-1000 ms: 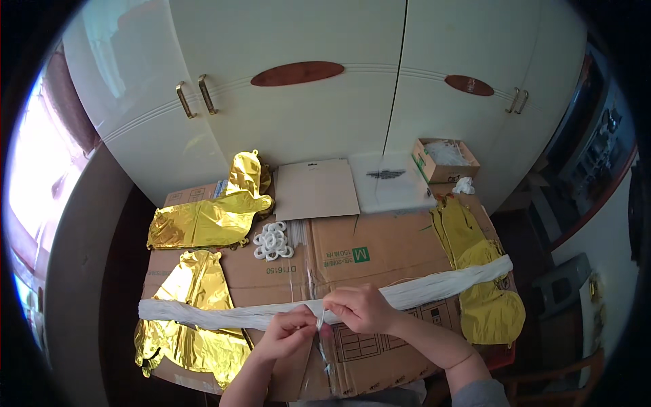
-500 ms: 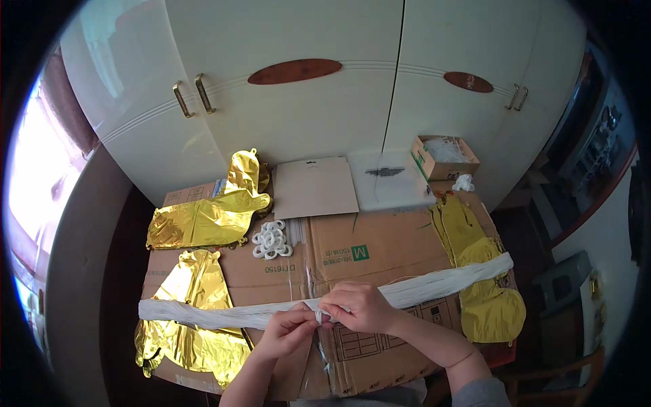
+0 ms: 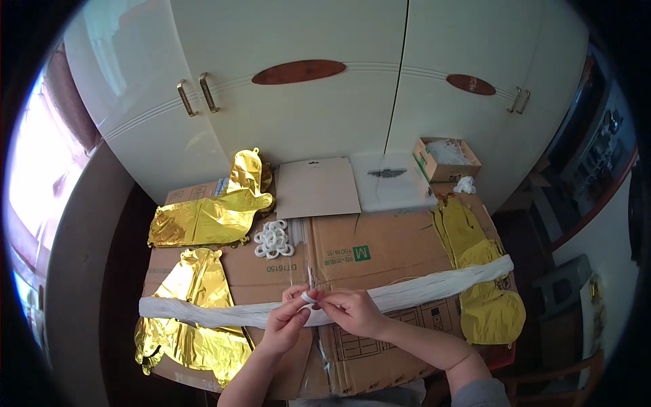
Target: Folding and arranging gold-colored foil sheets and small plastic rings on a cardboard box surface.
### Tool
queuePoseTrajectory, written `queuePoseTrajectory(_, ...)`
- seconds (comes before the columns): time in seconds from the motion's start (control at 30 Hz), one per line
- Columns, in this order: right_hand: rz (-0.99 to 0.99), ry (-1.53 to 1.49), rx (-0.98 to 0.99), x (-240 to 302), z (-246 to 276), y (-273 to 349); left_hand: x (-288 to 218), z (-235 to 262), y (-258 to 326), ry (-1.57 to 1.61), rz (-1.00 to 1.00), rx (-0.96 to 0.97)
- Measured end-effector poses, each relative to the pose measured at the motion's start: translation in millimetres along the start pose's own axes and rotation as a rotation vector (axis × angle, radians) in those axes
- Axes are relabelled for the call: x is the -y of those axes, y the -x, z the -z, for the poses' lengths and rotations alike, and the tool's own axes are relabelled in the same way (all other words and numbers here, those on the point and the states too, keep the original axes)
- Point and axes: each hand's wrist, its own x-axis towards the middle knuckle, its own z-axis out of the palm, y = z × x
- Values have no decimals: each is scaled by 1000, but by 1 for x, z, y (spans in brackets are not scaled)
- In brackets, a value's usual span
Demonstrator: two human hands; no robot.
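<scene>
Near the middle of the table, my left hand (image 3: 285,327) holds a small white ring-shaped coil of string (image 3: 309,297) at its fingertips. My right hand (image 3: 354,313) comes in from the right with thumb and fingers pinched together beside the coil; what lies in that pinch is too small to make out. Beneath both hands a long hank of white string (image 3: 420,287) stretches across the table from left to right. A pile of similar white coils (image 3: 274,240) lies beyond my left hand.
Gold foil balloons (image 3: 196,288) lie flat at the left, with more foil (image 3: 203,220) behind them. Other yellow foil pieces (image 3: 491,308) lie at the right. A brown card (image 3: 317,186), a translucent sheet (image 3: 390,180) and a small box (image 3: 441,173) stand toward the cabinet (image 3: 291,108).
My hands have turned and lifted slightly, so the white coil now shows as a ring at my left fingertips. My right fingers have shifted to its right side.
</scene>
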Motion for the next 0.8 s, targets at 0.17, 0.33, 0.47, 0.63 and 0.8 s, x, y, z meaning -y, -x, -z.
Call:
queuePoseTrajectory(0.17,-97,-28,72,-1,1,4,-4,-4,-3,100,91,17)
queuePoseTrajectory(0.33,-72,-16,181,17,23,-6,3,1,3,296,211,-32)
queuePoseTrajectory(0.47,12,-12,113,16,36,-15,0,0,3,535,248,5)
queuePoseTrajectory(0.63,-29,-224,296,-3,34,-14,-12,-5,-1,415,395,143)
queuePoseTrajectory(0.8,-285,-307,552,6,46,-18,-9,-2,3,357,416,199)
